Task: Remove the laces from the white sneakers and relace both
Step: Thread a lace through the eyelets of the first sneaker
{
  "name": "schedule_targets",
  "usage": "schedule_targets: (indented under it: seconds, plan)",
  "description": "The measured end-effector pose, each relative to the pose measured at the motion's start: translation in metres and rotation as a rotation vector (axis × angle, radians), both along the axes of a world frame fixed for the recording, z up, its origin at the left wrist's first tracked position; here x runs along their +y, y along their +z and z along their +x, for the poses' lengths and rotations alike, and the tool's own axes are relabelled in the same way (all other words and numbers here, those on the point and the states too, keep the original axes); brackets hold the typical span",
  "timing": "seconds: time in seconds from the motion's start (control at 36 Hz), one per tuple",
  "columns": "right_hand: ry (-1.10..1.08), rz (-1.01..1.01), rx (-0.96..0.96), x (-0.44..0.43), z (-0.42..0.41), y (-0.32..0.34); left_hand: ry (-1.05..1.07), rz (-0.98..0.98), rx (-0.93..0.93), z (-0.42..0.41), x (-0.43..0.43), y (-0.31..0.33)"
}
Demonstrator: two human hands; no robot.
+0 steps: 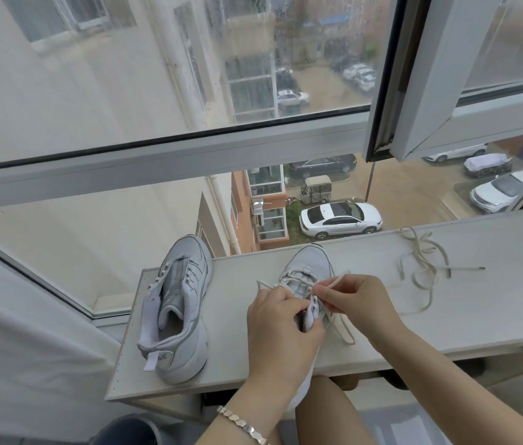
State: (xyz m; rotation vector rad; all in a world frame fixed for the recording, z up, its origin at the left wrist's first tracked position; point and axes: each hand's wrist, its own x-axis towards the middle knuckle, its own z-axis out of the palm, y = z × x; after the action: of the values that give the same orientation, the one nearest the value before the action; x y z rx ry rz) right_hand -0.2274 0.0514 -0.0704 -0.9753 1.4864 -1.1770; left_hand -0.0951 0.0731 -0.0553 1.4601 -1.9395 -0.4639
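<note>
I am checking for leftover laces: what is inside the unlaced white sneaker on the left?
Inside the unlaced white sneaker only its pale lining shows; no lace lies there. Its tongue covers the toe part, so that cannot be seen.

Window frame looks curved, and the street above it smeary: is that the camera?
Head view: the wide-angle lens bends the window frame; streaks on the upper pane smear the street; soft daylight leaves only a faint shadow beside the unlaced sneaker on the shelf.
</note>
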Motion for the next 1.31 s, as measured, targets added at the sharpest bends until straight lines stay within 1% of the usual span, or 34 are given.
schedule_targets:
  seconds: [0.08, 0.28, 0.56, 0.61, 0.72, 0.78, 1.06, 1.31]
  plan:
    - [0.017, -0.038, 0.088, 0.002, 0.001, -0.002, -0.001, -0.004, -0.001, 0.0, 0.0, 0.0]
    - [0.027, -0.127, 0.154, 0.007, 0.004, -0.003, -0.011, 0.0, -0.001, 0.0, 0.0, 0.0]
    - [-0.03, -0.213, 0.097, 0.013, 0.002, -0.01, -0.004, 0.003, 0.009, 0.001, -0.001, -0.001]
    - [-0.058, -0.232, 0.056, 0.015, 0.003, -0.014, -0.007, 0.007, 0.01, 0.0, -0.001, -0.001]
    - [-0.174, -0.249, -0.091, 0.018, 0.01, -0.024, -0.001, 0.006, 0.008, 0.0, -0.001, -0.001]
    - [-0.188, -0.251, -0.125, 0.016, 0.013, -0.026, 0.007, 0.006, 0.0, 0.0, -0.001, -0.001]
    - [-0.189, -0.306, -0.083, 0.013, 0.016, -0.023, 0.009, 0.01, 0.01, -0.001, -0.003, -0.003]
    - [-0.078, -0.301, 0.003, 0.006, 0.007, -0.012, 0.005, 0.022, 0.002, -0.001, -0.003, -0.004]
